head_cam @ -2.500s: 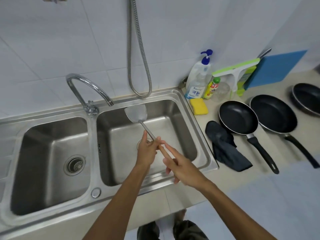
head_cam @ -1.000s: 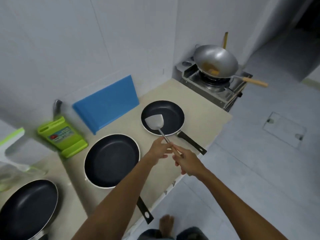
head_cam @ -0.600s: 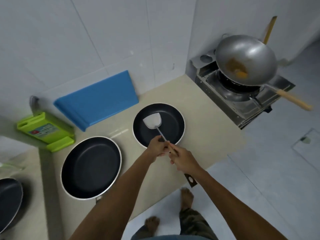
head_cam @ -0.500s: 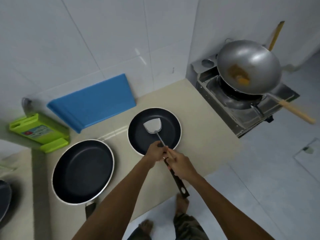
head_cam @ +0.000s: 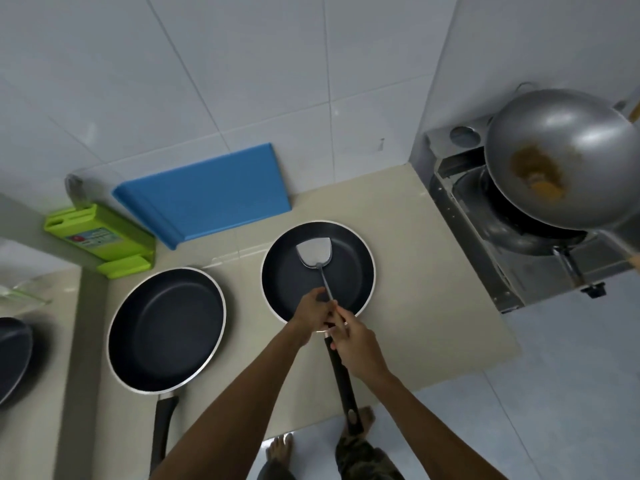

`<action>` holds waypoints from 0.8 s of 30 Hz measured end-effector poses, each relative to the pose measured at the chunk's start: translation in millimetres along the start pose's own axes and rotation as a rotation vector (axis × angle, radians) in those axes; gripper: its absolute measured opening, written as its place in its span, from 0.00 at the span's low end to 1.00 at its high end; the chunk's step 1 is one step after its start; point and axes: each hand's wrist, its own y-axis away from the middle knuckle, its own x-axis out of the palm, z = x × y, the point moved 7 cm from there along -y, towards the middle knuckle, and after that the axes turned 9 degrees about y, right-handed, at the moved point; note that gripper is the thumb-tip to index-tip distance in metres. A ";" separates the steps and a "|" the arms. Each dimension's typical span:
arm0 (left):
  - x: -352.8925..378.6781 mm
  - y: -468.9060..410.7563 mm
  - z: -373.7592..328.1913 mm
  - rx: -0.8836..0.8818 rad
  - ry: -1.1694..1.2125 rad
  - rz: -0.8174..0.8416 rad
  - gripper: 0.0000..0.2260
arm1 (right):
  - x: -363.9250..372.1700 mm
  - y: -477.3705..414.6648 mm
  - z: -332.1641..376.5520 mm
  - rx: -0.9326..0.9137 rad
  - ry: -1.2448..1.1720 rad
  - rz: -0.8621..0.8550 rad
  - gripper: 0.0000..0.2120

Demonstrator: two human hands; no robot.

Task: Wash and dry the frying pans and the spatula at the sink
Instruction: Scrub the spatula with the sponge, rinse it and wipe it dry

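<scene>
A metal spatula (head_cam: 314, 256) has its blade over the bowl of a black frying pan (head_cam: 353, 268) on the beige counter. My left hand (head_cam: 312, 312) grips the spatula's shaft. Just behind it, my right hand (head_cam: 356, 344) pinches the shaft's lower end, above the pan's black handle (head_cam: 343, 379). A larger black frying pan (head_cam: 166, 327) lies to the left, its handle pointing toward me. The rim of a third pan (head_cam: 14, 358) shows at the far left edge.
A blue cutting board (head_cam: 207, 192) leans on the tiled wall, with a green knife holder (head_cam: 100, 240) to its left. A steel wok (head_cam: 561, 164) with brown residue sits on the gas stove (head_cam: 485, 244) at the right. The counter edge (head_cam: 450, 379) drops to the floor.
I have turned from the sink to the counter by the stove. Both hands carried the spatula there and brought its blade down over the right-hand pan.
</scene>
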 end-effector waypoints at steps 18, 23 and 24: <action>-19.5 -20.5 18.5 -0.008 -0.145 -0.218 0.14 | 15.7 -15.2 -16.6 -0.123 0.191 0.078 0.23; -21.4 -31.2 25.1 0.010 -0.209 -0.268 0.13 | 14.5 -22.5 -16.2 -0.143 0.235 0.090 0.19; -21.8 -31.7 26.5 0.012 -0.211 -0.275 0.13 | 16.3 -24.5 -17.7 -0.157 0.233 0.089 0.19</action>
